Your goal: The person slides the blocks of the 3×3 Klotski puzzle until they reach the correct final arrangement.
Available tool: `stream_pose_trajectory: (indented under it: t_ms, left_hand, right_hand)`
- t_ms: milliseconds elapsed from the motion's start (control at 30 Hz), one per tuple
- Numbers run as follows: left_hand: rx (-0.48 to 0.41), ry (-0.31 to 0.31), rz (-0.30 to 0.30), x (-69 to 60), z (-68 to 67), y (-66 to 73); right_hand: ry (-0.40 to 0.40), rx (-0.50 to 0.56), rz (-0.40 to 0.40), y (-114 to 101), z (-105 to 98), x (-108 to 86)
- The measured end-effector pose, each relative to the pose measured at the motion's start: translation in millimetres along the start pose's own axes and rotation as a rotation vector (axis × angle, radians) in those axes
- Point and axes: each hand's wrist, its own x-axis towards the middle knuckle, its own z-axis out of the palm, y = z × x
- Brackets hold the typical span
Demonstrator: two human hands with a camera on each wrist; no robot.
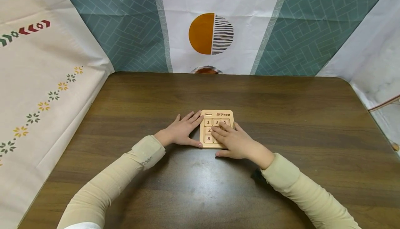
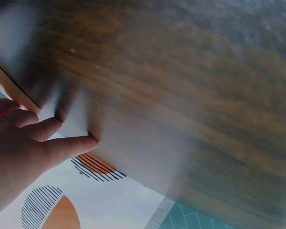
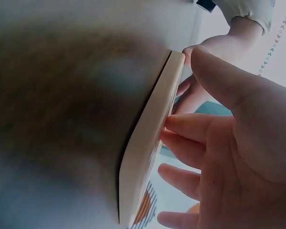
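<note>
A light wooden number board [image 1: 217, 112] lies flat on the brown table, with tiles 1, 3, 5, 2 and 8 readable; other tiles are covered by fingers. The left hand [image 1: 182, 130] lies with spread fingers along the board's left edge, thumb at the lower left corner. Over the board's right part is the right hand [image 1: 238, 143], fingers extended and fingertips on the tiles. In the right wrist view, the right hand [image 3: 238, 129] touches the top of the board [image 3: 150, 138] with two fingertips. The left wrist view shows the left hand [image 2: 28, 148] with straight fingers.
The wooden table [image 1: 156, 93] extends around the board. Behind it hangs a teal and white cloth [image 1: 134, 31] with orange circles. A cream cloth [image 1: 47, 65] with flower prints borders the left side. A small dark object [image 1: 257, 176] lies under the right wrist.
</note>
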Motion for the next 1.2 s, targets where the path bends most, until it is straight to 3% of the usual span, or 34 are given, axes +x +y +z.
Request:
stream_pose_trajectory:
  t_ms: [267,800,1200]
  left_hand:
    - [-0.006,0.004,0.005,-0.8,-1.8,1.6]
    - [0.008,0.003,-0.004,-1.8,-3.9,1.0]
    - [0.017,-0.003,-0.005,-0.6,-0.8,1.3]
  right_hand:
    - [-0.019,-0.009,-0.004,-4.0,-3.8,1.3]
    - [-0.005,0.005,-0.019,-3.0,2.5,-29.2]
    - [-0.013,0.013,-0.025,3.6,1.7,-25.8]
